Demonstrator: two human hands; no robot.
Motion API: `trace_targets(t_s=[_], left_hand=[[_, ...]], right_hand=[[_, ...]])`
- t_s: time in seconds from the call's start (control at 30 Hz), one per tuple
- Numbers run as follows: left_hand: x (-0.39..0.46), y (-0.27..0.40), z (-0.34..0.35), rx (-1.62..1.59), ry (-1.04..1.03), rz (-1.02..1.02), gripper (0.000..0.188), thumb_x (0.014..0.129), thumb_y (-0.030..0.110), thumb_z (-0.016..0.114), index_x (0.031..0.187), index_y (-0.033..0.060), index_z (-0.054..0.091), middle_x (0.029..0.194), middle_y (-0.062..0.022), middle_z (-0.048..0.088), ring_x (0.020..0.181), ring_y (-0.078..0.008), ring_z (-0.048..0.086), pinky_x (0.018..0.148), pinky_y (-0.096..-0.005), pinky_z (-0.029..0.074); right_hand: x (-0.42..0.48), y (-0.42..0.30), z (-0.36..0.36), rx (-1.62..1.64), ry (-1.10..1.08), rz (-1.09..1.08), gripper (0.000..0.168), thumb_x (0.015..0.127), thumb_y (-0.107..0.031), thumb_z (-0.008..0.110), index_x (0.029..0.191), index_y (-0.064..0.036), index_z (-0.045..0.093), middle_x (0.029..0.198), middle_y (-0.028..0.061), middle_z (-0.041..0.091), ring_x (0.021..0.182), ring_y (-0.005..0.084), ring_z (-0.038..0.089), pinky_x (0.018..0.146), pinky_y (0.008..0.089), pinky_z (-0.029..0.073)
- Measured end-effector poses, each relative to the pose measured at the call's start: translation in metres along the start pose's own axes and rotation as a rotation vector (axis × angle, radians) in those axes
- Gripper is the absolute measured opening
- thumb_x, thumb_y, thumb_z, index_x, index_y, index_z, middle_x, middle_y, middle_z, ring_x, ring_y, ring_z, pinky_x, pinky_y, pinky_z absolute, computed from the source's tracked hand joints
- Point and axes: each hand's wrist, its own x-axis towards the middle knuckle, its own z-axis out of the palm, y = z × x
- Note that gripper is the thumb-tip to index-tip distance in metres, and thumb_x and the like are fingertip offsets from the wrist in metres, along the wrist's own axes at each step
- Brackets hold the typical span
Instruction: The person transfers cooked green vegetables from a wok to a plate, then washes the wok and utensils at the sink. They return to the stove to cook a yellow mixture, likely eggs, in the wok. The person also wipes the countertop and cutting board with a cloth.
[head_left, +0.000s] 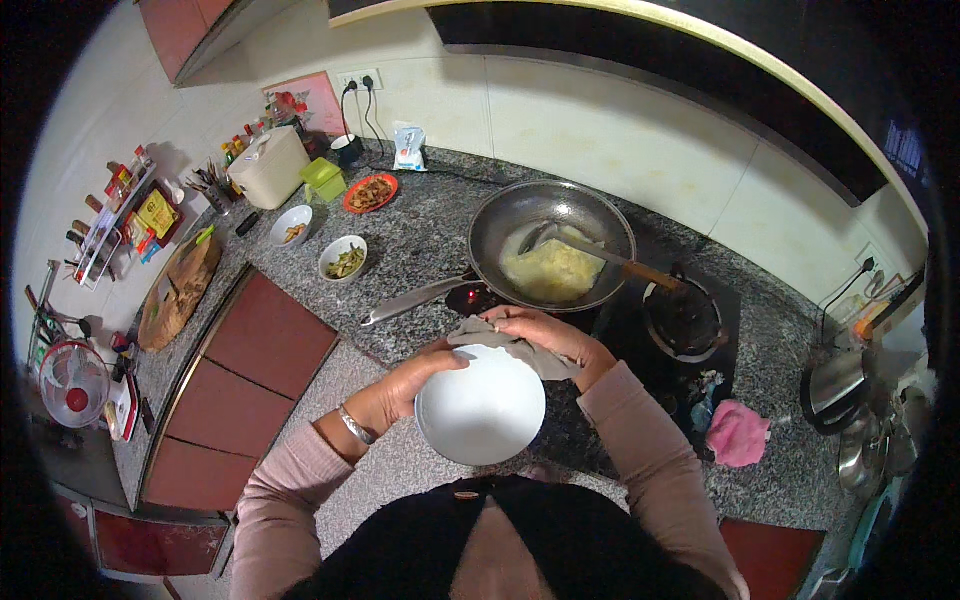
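Note:
My left hand (424, 375) grips the left rim of a white bowl (480, 409), its thumb on the edge. At the bowl's far rim my right hand (547, 334) holds a grey-brown cloth (544, 360) against it. Just beyond both hands a steel wok (551, 195) sits on the cooktop, its long metal handle (420, 298) pointing left. Pale yellow egg (555, 266) in pale liquid lies in the wok. A spatula with a wooden handle (652, 275) rests in the wok, the handle leaning over its right rim. My right fingers are partly hidden by the cloth.
Two small white bowls of food (343, 259) (291, 226) and an orange plate of food (370, 193) stand at the left. Farther left lies a wooden chopping board (180, 292). A second burner (682, 319) and a pink cloth (737, 433) are at the right.

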Motion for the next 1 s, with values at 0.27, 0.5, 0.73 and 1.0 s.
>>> trace_targets(t_s=[0.27,0.5,0.73,1.0], left_hand=[[-0.054,-0.030,-0.009,-0.205,0.249,0.232,0.050,0.081,0.020,0.056,0.125,0.0054,0.038,0.114,-0.0128,0.051,0.101,-0.0278,0.056,0.085,-0.0438,0.049],[-0.078,-0.043,-0.035,-0.364,0.344,0.379,0.038,0.083,0.023,0.055,0.116,0.0062,0.045,0.107,-0.0126,0.054,0.099,-0.0285,0.056,0.084,-0.0445,0.049],[-0.073,-0.054,-0.030,-0.424,0.316,0.498,0.048,0.082,0.031,0.050,0.122,0.0082,0.040,0.114,-0.0126,0.050,0.105,-0.0294,0.052,0.089,-0.0447,0.045],[-0.062,-0.054,-0.002,-0.613,0.424,0.579,0.047,0.083,0.036,0.050,0.118,0.0047,0.046,0.117,-0.0077,0.050,0.110,-0.0255,0.047,0.096,-0.0427,0.038]], right_hand=[[-0.005,0.070,0.047,-0.005,0.154,-0.269,0.038,0.090,-0.028,0.052,0.122,-0.007,0.049,0.114,0.0042,0.055,0.104,0.0129,0.052,0.090,0.0288,0.041],[-0.017,0.096,0.098,-0.402,0.281,-0.536,0.066,0.083,-0.003,0.061,0.139,-0.005,0.025,0.129,0.0118,0.044,0.116,0.0214,0.046,0.099,0.0332,0.034],[0.004,0.094,0.119,0.605,0.207,-0.309,0.062,0.089,-0.026,0.051,0.140,-0.007,0.020,0.131,0.0114,0.043,0.118,0.0228,0.044,0.103,0.0400,0.029],[0.016,0.111,0.145,0.620,0.358,-0.373,0.057,0.092,-0.055,0.030,0.131,-0.017,0.041,0.130,0.0033,0.047,0.122,0.0205,0.041,0.104,0.0363,0.028]])
